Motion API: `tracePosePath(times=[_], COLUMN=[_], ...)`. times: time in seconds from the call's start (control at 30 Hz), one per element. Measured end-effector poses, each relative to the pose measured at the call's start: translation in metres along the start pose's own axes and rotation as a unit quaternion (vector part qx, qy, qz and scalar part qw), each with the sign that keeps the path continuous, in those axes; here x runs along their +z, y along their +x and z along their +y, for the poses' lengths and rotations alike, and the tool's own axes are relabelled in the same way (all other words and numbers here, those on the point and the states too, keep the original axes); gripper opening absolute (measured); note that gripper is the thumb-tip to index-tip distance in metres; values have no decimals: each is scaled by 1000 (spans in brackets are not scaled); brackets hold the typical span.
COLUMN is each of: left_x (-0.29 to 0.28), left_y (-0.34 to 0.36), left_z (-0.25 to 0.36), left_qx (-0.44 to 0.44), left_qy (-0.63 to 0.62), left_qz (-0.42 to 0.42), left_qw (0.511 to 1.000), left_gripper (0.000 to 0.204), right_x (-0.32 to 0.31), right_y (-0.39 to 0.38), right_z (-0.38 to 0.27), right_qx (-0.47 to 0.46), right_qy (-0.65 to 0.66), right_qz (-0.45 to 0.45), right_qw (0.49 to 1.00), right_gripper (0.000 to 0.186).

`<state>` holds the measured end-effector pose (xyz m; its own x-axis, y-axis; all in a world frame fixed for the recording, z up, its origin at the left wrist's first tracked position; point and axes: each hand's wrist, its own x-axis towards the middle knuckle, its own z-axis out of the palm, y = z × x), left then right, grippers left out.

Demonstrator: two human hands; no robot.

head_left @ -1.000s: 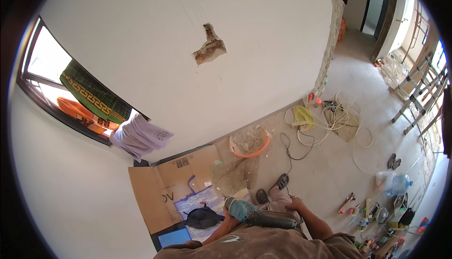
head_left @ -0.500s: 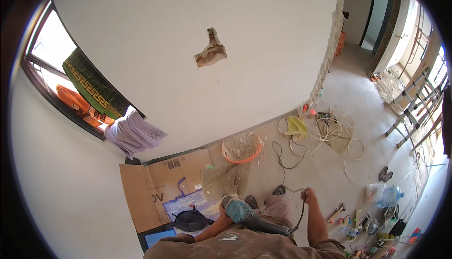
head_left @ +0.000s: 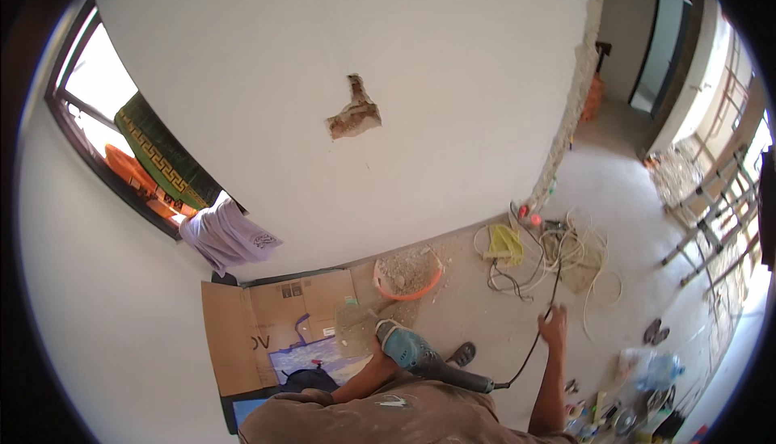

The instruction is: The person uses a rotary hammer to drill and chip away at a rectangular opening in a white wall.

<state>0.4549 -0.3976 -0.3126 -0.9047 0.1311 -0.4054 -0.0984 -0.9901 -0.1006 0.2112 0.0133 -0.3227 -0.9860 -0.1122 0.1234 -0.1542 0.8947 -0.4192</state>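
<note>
A teal and black power drill (head_left: 412, 355), which looks like a rotary hammer, lies across the front of my body, its black handle end toward the right. My left hand (head_left: 381, 357) grips its front end from beneath, the fingers partly hidden by the tool. A black power cord (head_left: 529, 353) runs from the handle up to my right hand (head_left: 554, 327), which is raised to the right and closed on it. Beyond the hand the cord stretches on toward the cable pile. On the white wall ahead is a chipped hole (head_left: 354, 117) with bare brick showing.
An orange-rimmed tub of rubble (head_left: 408, 276) sits by the wall. Coiled white cable (head_left: 570, 254) and a yellow bag (head_left: 505, 246) lie on the floor. Cardboard (head_left: 303, 307) covers the left corner. Tools and a water jug (head_left: 659, 371) are at right, below a ladder (head_left: 711, 222).
My right hand has moved up and outward, drawing the cord straighter toward the cable pile. The drill stays in my left hand. The view has shifted slightly, and one shoe has stepped right.
</note>
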Motion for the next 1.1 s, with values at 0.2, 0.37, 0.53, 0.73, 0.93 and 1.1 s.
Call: tracePosePath(times=[0.2,0.37,0.53,0.73,0.93,1.1], left_x=[6,103,113,194,270,320], left_y=[46,55,82,103,116,129], left_z=[4,-6,36,68,113,145], left_qx=[32,152,166,160,123,166], left_qy=[-50,84,133,218,294,385], left_qz=[-48,181,72,95,12,-43], left_qw=[997,968,975,958,948,907], left_gripper=[80,69,70,65,60,62], right_x=[-89,-96,-107,-79,-85,-76], right_y=[-42,-42,-46,-21,6,14], right_z=[-132,-192,-239,-269,-322,-363], right_qx=[-26,-73,-225,-159,-84,-47], right_qy=[564,584,382,483,583,613], right_qz=[-321,-499,-409,-362,-314,-276], right_qw=[760,636,798,781,745,739], right_gripper=[82,98,104,101,98,96])
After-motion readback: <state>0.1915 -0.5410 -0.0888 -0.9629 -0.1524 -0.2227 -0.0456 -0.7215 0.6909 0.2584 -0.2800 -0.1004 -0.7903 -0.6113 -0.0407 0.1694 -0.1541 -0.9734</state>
